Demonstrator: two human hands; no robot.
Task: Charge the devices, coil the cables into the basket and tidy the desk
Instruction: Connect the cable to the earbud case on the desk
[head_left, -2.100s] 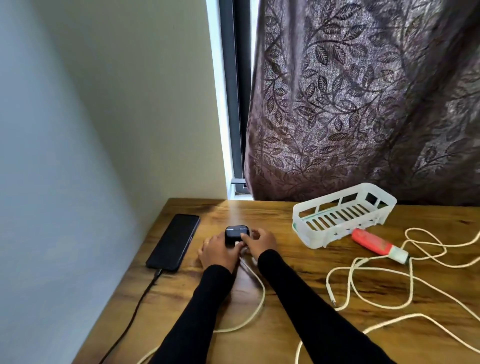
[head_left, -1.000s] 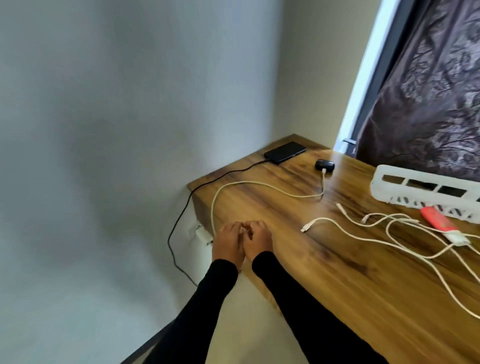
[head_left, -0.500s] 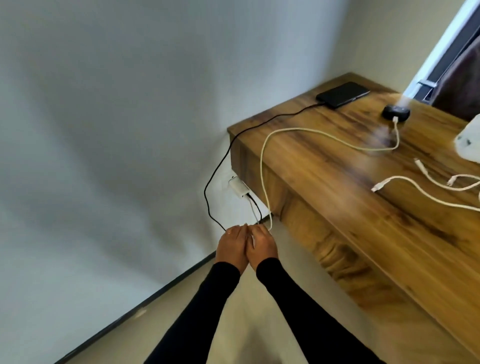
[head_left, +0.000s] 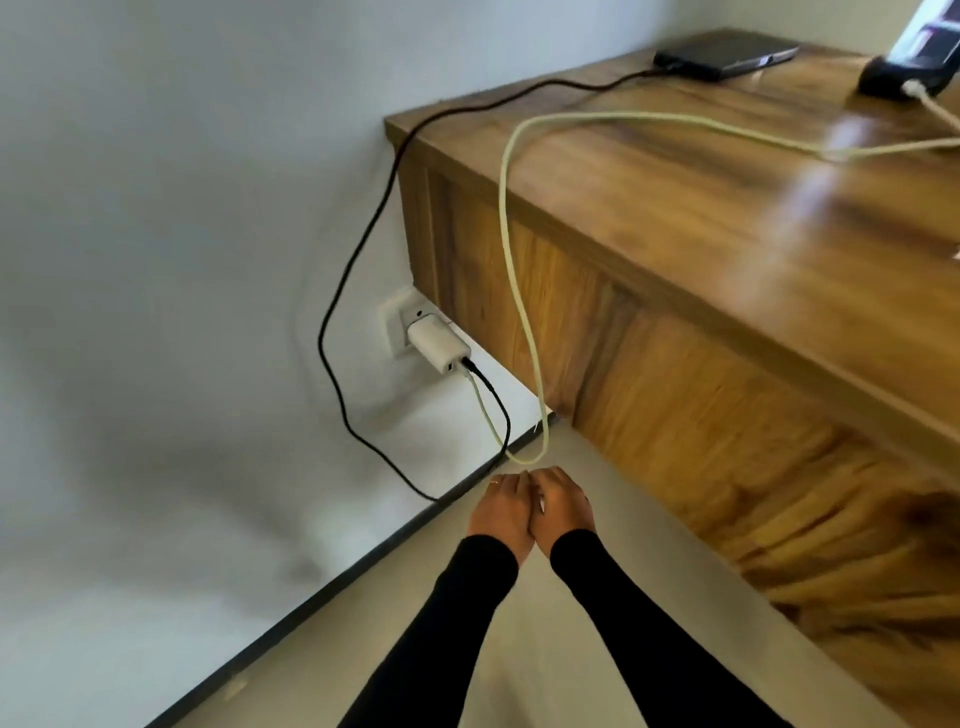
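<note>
A: Our left hand (head_left: 500, 512) and right hand (head_left: 563, 506) sit side by side, touching, backs to the camera, just under the low loop of the white cable (head_left: 511, 270). Fingers point up toward 12 o'clock.

B: Gripping it?

A: Cannot tell. Fingers of both look loosely bent, tips hidden from us. The loop bottoms out just above the knuckles, and we see no contact.

B: Why so low?

A: We judge we're at the power end. White charger (head_left: 438, 344) sits in the wall socket (head_left: 397, 319) at 11 o'clock from the hands. Both leads enter its near face: the black cable (head_left: 358, 249) and the white one.

B: Routing?

A: Both climb over the desk (head_left: 727, 208) edge at 12 to 1 o'clock. Black runs to the phone (head_left: 724, 56) at the far corner. White runs to the small dark case (head_left: 893, 78) at 2 o'clock, plugged in there.

B: So 2 devices wired.

A: Looks like it. Slack hangs loose so neither plug gets pulled. Basket isn't in view; coiling and tidying still pending, we reckon.

B: Arms?

A: Both forearms in black sleeves, extended forward and down, converging at the wrists.
</note>
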